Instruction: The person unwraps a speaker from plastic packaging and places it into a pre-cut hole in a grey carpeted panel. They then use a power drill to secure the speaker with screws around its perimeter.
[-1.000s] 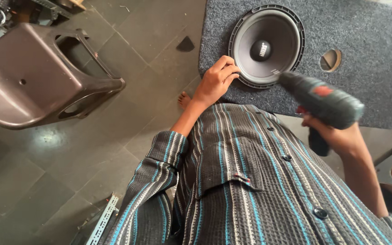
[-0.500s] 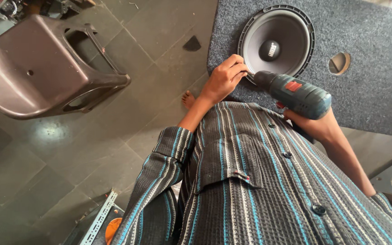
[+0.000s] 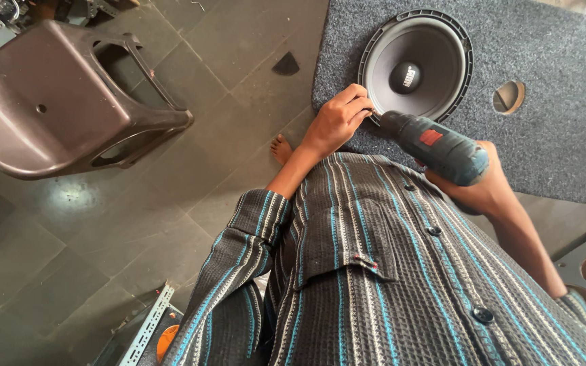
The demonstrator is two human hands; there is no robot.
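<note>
The dark blue-green power drill with a red patch (image 3: 435,146) is now close up against the round grey speaker with a black middle (image 3: 416,64). A moment ago the drill sat lower down and farther from the speaker's rim. Now its thin metal tip reaches the rim at the side nearest the person. This looks like the drill has been lined up with a spot on the rim, perhaps a screw, though the screw is too small to see.

The left hand (image 3: 337,122) has come in too. It sits at the speaker's near edge, right beside the drill tip. Its fingers are curled and pressed close together, and the fingertips seem to pinch something tiny at the tip. The right hand (image 3: 479,186) is wrapped around the drill's handle, just below the speaker. Its fingers are mostly hidden behind the drill, so how they lie cannot be told.

The speaker is a wide shallow cone with a dark ring around it. It sits flat in the rough grey carpeted board (image 3: 557,115). A small round hole (image 3: 509,97) shows in the board, just to the right of the speaker.

Well to the left of the speaker, a brown plastic chair (image 3: 55,108) lies tipped over on the grey tiled floor (image 3: 55,271). The person's striped shirt (image 3: 388,285) fills the view below the speaker.
</note>
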